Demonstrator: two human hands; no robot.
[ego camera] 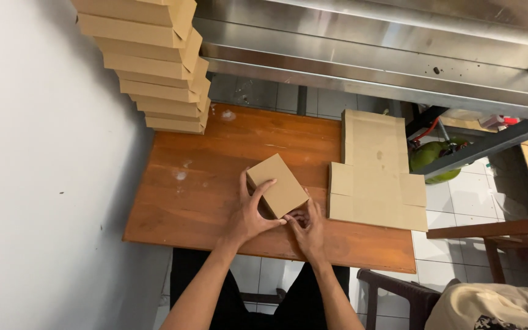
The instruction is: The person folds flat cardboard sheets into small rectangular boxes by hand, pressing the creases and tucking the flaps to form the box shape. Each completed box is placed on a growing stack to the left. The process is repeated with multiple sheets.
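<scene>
Hands: both bare hands meet at the near middle of the tabletop, seen from above by the person's own head camera.
Left hand (pixel 249 214): spread over the near left side of a small folded brown cardboard box (pixel 278 184), fingers curled onto its top and thumb along its edge, gripping it, apparently to keep it steady.
Right hand (pixel 308 227): fingers bent and tucked against the box's near right corner, touching it; whether they pinch a flap or only press cannot be told.
Box: rests on the reddish-brown wooden tabletop (pixel 203 183), turned at an angle between the two hands, lid side up and looking closed.
Right of the hands: a flat, unfolded brown cardboard box blank (pixel 374 177) lies just beside the right hand, within easy reach.
Beyond the left hand: a leaning stack of folded brown cardboard boxes (pixel 160 67) stands at the far left corner by a pale grey wall (pixel 38 183), well apart from the hands.
Beyond both hands: long stainless steel shelving (pixel 368 55) crosses the far side.
Below the hands: the person's dark trousers and white floor tiles.
</scene>
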